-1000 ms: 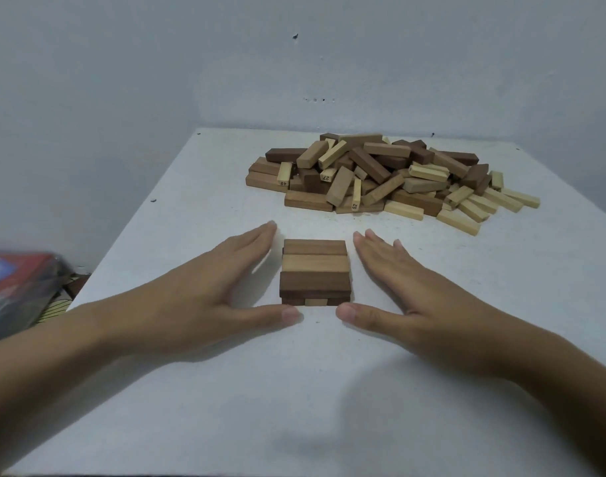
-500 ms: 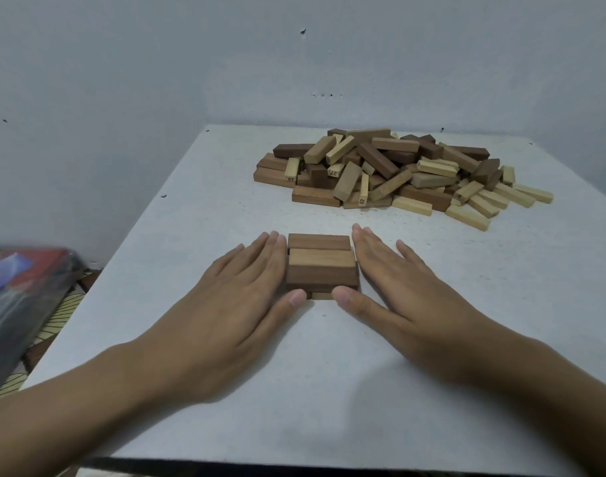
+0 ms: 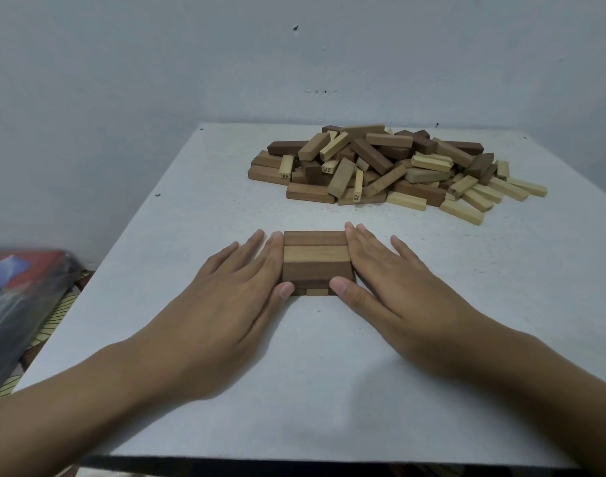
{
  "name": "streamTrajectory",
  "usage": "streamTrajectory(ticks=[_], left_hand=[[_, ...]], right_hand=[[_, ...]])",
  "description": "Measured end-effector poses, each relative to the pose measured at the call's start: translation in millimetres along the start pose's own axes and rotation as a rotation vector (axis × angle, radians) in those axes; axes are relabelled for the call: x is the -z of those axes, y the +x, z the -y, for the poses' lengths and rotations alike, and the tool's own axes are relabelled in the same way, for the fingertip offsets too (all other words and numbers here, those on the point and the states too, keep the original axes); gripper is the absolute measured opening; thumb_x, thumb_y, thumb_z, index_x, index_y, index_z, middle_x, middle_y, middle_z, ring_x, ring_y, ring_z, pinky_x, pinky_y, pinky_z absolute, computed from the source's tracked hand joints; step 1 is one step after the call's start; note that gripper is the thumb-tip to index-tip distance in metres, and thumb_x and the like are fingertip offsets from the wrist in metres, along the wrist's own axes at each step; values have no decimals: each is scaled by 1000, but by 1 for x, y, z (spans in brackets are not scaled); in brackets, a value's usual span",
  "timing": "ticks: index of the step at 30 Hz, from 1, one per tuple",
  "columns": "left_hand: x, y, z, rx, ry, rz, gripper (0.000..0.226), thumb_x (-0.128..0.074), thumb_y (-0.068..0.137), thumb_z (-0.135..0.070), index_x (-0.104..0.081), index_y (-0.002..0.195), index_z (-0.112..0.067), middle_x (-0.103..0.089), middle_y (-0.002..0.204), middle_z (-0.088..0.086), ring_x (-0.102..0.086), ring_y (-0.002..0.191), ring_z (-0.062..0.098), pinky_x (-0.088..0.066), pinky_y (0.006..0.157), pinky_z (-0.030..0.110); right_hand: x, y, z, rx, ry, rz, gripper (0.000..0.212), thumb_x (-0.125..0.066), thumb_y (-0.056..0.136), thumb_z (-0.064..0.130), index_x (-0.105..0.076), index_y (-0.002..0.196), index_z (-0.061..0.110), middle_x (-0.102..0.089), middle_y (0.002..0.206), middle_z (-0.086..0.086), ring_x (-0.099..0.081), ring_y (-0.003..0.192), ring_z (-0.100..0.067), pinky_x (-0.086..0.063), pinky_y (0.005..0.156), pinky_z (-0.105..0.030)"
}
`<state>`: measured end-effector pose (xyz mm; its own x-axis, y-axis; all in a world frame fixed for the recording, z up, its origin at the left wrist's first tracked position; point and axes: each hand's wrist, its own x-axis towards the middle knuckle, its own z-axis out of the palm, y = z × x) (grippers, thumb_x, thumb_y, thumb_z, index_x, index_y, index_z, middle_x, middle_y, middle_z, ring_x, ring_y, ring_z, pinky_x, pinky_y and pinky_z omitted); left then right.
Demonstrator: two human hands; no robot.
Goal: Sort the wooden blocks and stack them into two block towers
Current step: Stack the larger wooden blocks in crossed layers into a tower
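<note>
Near the middle of a white table [image 3: 294,390], a two-layer block stack [image 3: 316,261] sits between the left hand [image 3: 232,287] and right hand [image 3: 391,280], straight fingers pressed flat to its sides. A big unsorted block pile [image 3: 391,166] lies far right; the towers look barely begun.

The left hand [image 3: 232,304] and right hand [image 3: 394,287] are bare, with long, slim fingers [image 3: 403,251] and short, rounded nails. The thumbnails [image 3: 287,290], closest to the grip, are trimmed close and plain. Back from the grip, the left forearm [image 3: 88,390] and right forearm [image 3: 536,373] are bare too, smooth, and broaden toward the near edge of view.
</note>
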<state>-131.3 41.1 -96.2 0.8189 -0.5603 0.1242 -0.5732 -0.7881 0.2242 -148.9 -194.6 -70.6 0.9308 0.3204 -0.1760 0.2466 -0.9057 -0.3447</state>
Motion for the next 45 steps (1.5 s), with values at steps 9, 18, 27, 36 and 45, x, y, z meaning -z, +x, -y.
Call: streamTrajectory(ticks=[9, 18, 27, 36, 45], left_hand=[[0, 1, 1, -2, -6, -4, 76, 4, 100, -58, -9, 164, -19, -18, 169, -9, 3, 156, 3, 0, 123, 20], [5, 1, -1, 21, -100, 10, 85, -15, 92, -72, -10, 164, -26, -11, 166, -20, 7, 152, -8, 0, 121, 14], [48, 21, 12, 76, -475, 9, 115, -83, 57, -74, -9, 145, -73, -49, 138, -40, -39, 129, -20, -37, 103, 12], [31, 44, 6, -39, -445, 19, 114, -90, 67, -48, -15, 153, -59, -59, 125, -29, -50, 125, -4, -35, 95, 5], [32, 51, 9, -44, -463, 12, 102, -92, 66, -45, -31, 146, -60, -67, 118, -21, -56, 122, 3, -39, 96, 14]], right_hand=[[-2, 0, 0, -6, -39, -10, 82, 2, 91, 67, 18, 160, 26, 20, 168, 16, 27, 147, 11, 15, 125, -27], [4, -4, 2, -57, 80, 23, 85, -12, 88, 75, 26, 155, 40, 32, 154, 31, 41, 119, 30, 24, 116, -17], [25, -2, -14, -6, 241, -121, 117, -80, 75, 61, 5, 155, 60, -33, 149, 37, -26, 137, 9, -26, 107, -23], [30, 10, -24, 47, 209, -68, 109, -81, 72, 64, -7, 152, 65, -33, 129, 45, -27, 124, 13, -30, 96, -16], [28, 11, -24, 64, 186, -99, 97, -79, 79, 58, -17, 154, 57, -38, 120, 45, -33, 123, 4, -31, 96, -20]])
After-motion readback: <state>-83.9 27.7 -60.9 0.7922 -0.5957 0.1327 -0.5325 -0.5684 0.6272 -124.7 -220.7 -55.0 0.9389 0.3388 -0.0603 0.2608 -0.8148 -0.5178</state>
